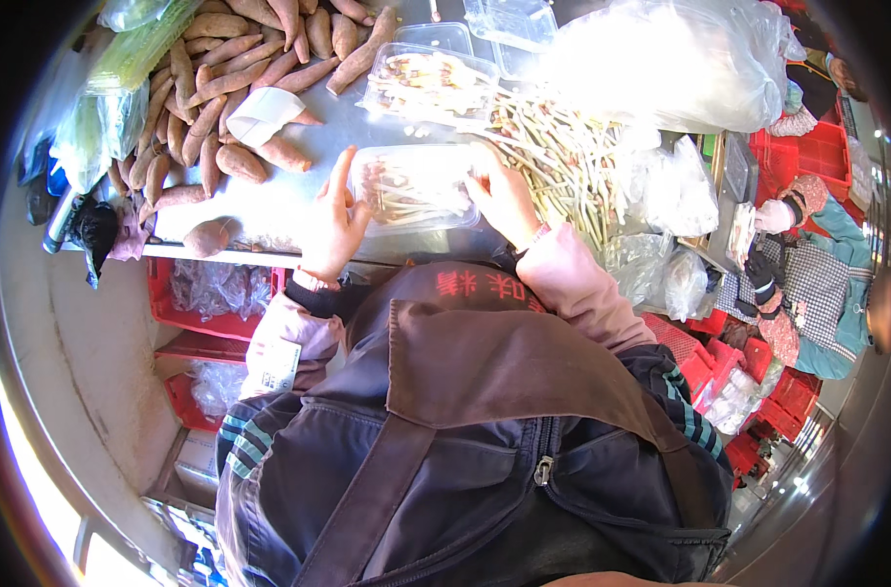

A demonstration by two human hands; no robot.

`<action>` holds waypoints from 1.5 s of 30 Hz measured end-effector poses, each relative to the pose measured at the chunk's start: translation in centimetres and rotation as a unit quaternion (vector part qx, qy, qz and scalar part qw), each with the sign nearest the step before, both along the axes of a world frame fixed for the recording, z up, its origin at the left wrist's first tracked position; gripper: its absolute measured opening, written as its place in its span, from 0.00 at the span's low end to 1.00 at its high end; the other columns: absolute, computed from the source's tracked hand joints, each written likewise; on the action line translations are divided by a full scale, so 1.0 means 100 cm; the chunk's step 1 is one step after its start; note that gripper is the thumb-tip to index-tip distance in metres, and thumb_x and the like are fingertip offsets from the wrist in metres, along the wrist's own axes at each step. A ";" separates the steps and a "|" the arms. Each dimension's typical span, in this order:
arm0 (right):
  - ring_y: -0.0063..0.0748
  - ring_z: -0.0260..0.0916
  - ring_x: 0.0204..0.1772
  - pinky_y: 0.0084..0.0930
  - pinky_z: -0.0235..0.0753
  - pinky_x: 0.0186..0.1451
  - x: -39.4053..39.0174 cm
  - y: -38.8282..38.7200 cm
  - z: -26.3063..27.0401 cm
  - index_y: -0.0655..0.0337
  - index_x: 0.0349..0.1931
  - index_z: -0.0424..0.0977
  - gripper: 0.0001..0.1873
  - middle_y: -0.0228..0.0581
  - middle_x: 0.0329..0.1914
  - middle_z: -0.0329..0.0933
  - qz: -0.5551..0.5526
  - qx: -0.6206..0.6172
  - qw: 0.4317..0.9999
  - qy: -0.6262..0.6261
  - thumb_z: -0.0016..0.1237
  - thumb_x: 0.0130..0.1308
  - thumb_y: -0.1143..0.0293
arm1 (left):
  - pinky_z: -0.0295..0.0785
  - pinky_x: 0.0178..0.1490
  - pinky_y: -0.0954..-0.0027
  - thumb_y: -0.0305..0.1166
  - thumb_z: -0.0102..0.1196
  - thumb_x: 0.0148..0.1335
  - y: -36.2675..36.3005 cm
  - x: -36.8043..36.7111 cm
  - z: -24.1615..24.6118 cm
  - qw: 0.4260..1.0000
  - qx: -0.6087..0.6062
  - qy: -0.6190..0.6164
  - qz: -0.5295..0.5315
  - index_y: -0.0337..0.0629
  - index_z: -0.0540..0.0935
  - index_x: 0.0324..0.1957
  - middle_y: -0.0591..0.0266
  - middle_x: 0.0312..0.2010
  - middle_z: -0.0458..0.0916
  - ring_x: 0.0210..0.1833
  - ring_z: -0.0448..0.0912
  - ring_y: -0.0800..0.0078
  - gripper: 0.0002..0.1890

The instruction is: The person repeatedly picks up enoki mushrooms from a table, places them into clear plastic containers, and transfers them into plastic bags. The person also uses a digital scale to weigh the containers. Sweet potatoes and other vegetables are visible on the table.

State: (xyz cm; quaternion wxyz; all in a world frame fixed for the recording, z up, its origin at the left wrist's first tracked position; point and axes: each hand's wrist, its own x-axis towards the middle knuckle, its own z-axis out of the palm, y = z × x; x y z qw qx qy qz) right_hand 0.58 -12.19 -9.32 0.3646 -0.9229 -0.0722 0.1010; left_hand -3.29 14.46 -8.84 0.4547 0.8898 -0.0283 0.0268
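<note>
A clear plastic container (416,192) with pale, thin cut vegetable stems inside stands at the table's near edge, between my hands. My right hand (502,197) grips its right end, thumb at the near corner. At its left end my left hand (337,213) is spread, fingers pointing away from me; whether it touches the container I cannot tell. Just beyond is another clear container (431,86) heaped with pale stem pieces that have brownish-red ends. Long loose stems (563,158) lie in a pile to the right.
Sweet potatoes (218,92) cover the table's left part, with a white label sheet (264,116) on them. Empty clear containers (508,22) and a large plastic bag (665,62) lie at the back. Red crates (209,297) stand below. A person in gloves (819,282) works at right.
</note>
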 end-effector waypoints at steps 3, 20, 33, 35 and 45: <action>0.46 0.75 0.30 0.37 0.73 0.34 0.002 0.002 -0.007 0.57 0.56 0.65 0.22 0.46 0.28 0.75 0.001 -0.008 0.999 -0.043 0.51 0.61 0.69 | 0.69 0.29 0.66 0.26 0.52 0.59 0.000 0.003 -0.008 0.998 0.012 0.069 0.008 0.45 0.65 0.65 0.50 0.27 0.77 0.23 0.75 0.67 0.30; 0.46 0.78 0.30 0.39 0.75 0.29 -0.002 0.009 -0.019 0.51 0.66 0.54 0.26 0.46 0.33 0.79 0.018 -0.100 0.995 0.008 0.41 0.70 0.65 | 0.75 0.40 0.57 0.23 0.50 0.55 -0.018 -0.004 -0.038 0.991 0.066 0.107 0.040 0.41 0.59 0.68 0.48 0.42 0.77 0.38 0.78 0.54 0.35; 0.53 0.56 0.67 0.53 0.58 0.65 -0.004 0.016 0.008 0.66 0.61 0.63 0.36 0.53 0.64 0.60 0.173 -0.100 0.957 -0.212 0.56 0.54 0.57 | 0.49 0.69 0.40 0.48 0.63 0.48 -0.050 0.013 0.002 0.942 0.288 -0.074 -0.153 0.39 0.68 0.62 0.42 0.66 0.58 0.69 0.55 0.43 0.40; 0.52 0.48 0.73 0.59 0.48 0.70 -0.008 0.020 0.006 0.64 0.62 0.63 0.40 0.54 0.70 0.54 0.210 -0.103 0.956 -0.176 0.57 0.51 0.53 | 0.48 0.69 0.39 0.48 0.63 0.48 -0.054 0.008 -0.001 0.933 0.302 -0.076 -0.180 0.39 0.67 0.62 0.42 0.67 0.57 0.70 0.54 0.43 0.41; 0.49 0.53 0.70 0.53 0.47 0.72 -0.004 0.014 -0.006 0.60 0.61 0.65 0.40 0.50 0.67 0.58 0.204 -0.049 0.964 -0.167 0.59 0.48 0.53 | 0.42 0.70 0.36 0.50 0.59 0.51 -0.057 0.007 -0.014 0.925 0.319 -0.090 -0.187 0.37 0.63 0.64 0.38 0.68 0.53 0.71 0.50 0.40 0.42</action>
